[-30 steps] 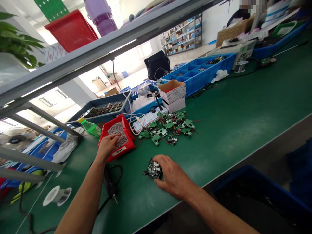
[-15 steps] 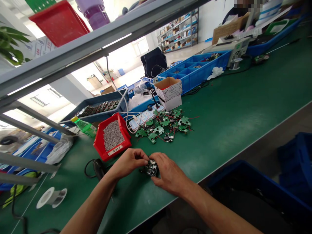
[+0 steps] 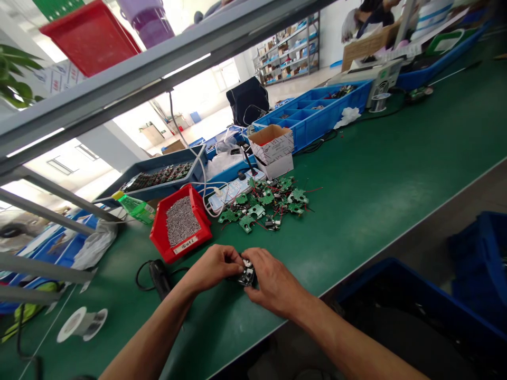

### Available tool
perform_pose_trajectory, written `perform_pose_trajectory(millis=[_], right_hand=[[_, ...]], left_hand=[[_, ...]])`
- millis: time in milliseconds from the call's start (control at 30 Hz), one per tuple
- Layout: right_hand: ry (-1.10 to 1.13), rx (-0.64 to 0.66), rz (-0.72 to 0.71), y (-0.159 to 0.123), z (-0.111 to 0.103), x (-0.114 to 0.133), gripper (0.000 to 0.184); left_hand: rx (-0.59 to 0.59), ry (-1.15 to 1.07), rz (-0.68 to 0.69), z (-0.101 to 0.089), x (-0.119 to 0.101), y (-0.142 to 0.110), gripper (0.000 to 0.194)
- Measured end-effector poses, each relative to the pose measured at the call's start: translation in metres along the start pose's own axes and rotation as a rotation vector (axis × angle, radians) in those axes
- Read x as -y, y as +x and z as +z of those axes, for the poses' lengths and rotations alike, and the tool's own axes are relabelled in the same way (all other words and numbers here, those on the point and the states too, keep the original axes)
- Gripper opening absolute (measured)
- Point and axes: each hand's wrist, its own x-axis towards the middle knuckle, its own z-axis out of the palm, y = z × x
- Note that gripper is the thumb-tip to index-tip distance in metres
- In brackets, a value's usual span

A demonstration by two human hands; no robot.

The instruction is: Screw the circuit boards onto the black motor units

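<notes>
While a second ago the left hand (image 3: pixel 214 266) was up in the red bin of screws (image 3: pixel 180 222) and only the right hand (image 3: pixel 273 282) steadied the small black assembly (image 3: pixel 247 275), both hands now close on that part at the near edge of the green bench (image 3: pixel 376 184). The left fingers (image 3: pixel 233 258) are curled and pinched together at the assembly's top left corner — whether they carry a screw between them is too small to tell. The right fingers wrap the part's right side and pin it against the mat, thumb near the white round piece on its top. By my reading, the trip to the bin is over and the fitting has begun. Just beyond the fingertips lies the heap of green circuit boards (image 3: pixel 269 203); to the left of the left wrist sits the black electric screwdriver (image 3: pixel 160 275) on its cable, untouched, with the bin above it.
</notes>
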Motion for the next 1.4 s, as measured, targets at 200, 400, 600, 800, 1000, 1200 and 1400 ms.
perform_pose_trajectory(millis=[200,400,600,800,1000,1200,1400], right_hand=[[-0.002,-0.001,0.006,-0.001,0.0,0.001,0.048],[-0.001,0.001,0.002,-0.001,0.0,0.0,0.049],[-0.002,0.01,0.004,0.0,0.0,-0.001,0.052],[-0.004,0.01,0.005,-0.001,0.0,0.0,0.053],[-0.008,-0.02,-0.005,-0.001,0.001,-0.001,0.054],[-0.041,-0.073,-0.004,-0.004,0.0,0.0,0.056],[-0.067,-0.062,0.009,-0.004,0.003,0.001,0.055]], left_hand=[[-0.043,0.031,0.015,0.003,0.0,0.0,0.011],[-0.093,0.353,0.208,0.002,-0.014,-0.015,0.015],[0.019,0.685,0.336,-0.004,-0.03,-0.033,0.034],[0.042,0.98,0.307,0.002,-0.039,-0.039,0.036],[-0.242,0.839,0.18,-0.021,-0.018,-0.051,0.036],[-0.74,0.703,-0.581,-0.079,0.059,-0.081,0.075],[-0.81,0.409,-0.643,-0.08,0.131,-0.079,0.096]])
